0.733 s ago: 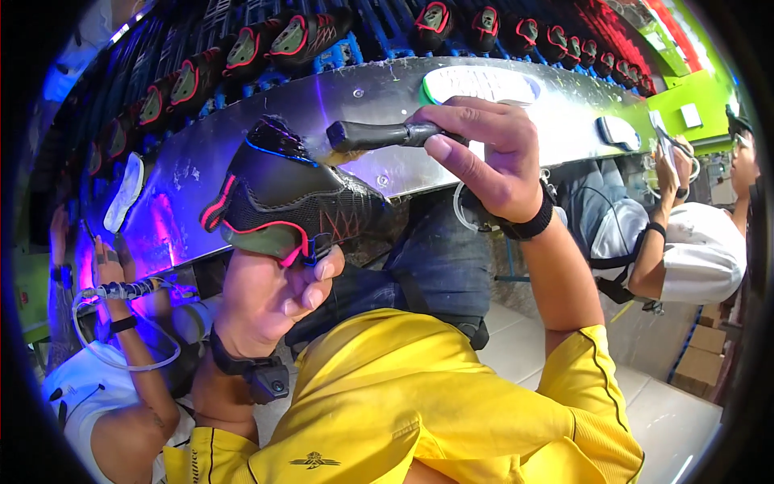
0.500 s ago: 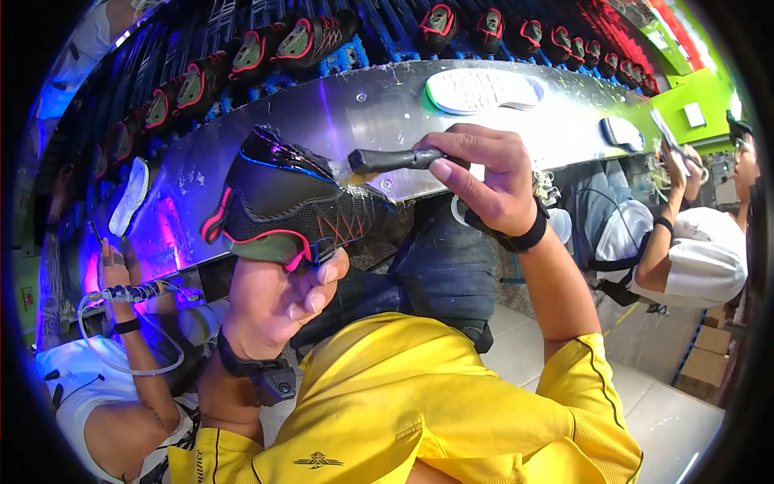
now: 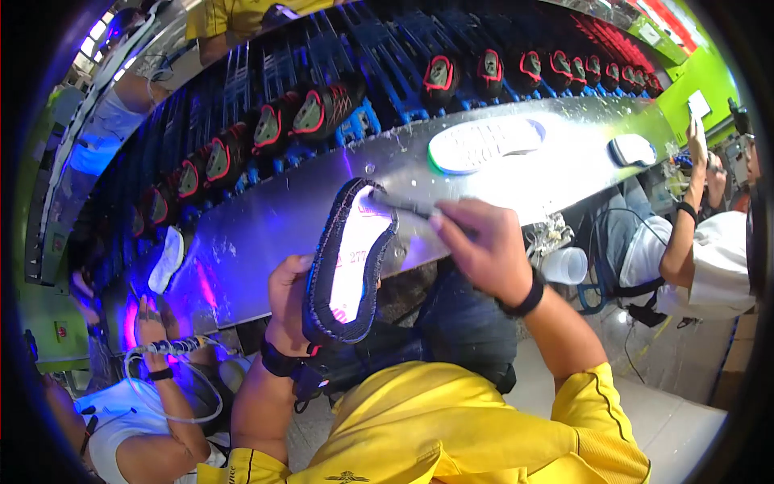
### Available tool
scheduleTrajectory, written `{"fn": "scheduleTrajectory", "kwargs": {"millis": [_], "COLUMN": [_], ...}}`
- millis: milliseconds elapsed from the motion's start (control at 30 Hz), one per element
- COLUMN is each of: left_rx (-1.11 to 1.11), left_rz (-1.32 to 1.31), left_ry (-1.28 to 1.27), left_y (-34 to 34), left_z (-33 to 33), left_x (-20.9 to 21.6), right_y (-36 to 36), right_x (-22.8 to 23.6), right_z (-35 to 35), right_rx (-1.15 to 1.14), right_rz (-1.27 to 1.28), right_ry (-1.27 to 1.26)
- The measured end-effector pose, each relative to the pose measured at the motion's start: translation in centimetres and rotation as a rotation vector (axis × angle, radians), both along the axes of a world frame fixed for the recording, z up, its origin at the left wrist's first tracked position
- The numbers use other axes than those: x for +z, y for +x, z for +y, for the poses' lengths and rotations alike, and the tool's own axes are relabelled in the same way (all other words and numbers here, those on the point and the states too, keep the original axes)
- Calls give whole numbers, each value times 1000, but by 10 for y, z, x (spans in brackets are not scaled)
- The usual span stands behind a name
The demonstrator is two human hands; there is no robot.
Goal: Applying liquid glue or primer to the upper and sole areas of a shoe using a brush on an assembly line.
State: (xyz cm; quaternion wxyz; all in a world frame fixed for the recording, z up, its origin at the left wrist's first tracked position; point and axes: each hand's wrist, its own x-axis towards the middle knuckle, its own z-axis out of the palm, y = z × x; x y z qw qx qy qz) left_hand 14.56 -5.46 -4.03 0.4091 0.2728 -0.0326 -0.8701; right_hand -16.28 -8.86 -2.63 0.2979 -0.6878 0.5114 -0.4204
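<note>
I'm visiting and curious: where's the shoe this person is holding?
In the head view, the shoe is just left of centre, in the left hand, with the right hand to its right and the metal bench behind.

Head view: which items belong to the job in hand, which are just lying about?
In use:
- black shoe, underside up, in the left hand
- dark-handled brush, blurred, in the right hand at the shoe's far end

Lying about, untouched, though possibly related:
- large white sole on the metal bench
- row of black-and-red shoes beyond it
</note>
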Motion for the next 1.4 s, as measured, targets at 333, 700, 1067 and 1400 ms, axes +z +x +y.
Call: {"fn": "scheduleTrajectory", "kwargs": {"millis": [333,700,1067,1400], "left_rx": [-268,-367,-658,118], "left_rz": [-925,-2075,-2566,-1054], "left_ry": [-619,-1284,-948,-483], "left_y": [-58,-123,-6,122], "left_z": [-185,-361,-320,-219], "left_x": [44,-60,36,34], "right_y": [-36,-42,-36,0], "right_x": [-1,-28,-27,5], "right_z": [9,13,18,32], "right_rx": [-280,-358,-333,-202], "right_rz": [-435,-493,-557,-444], "right_ry": [212,300,338,271]}}
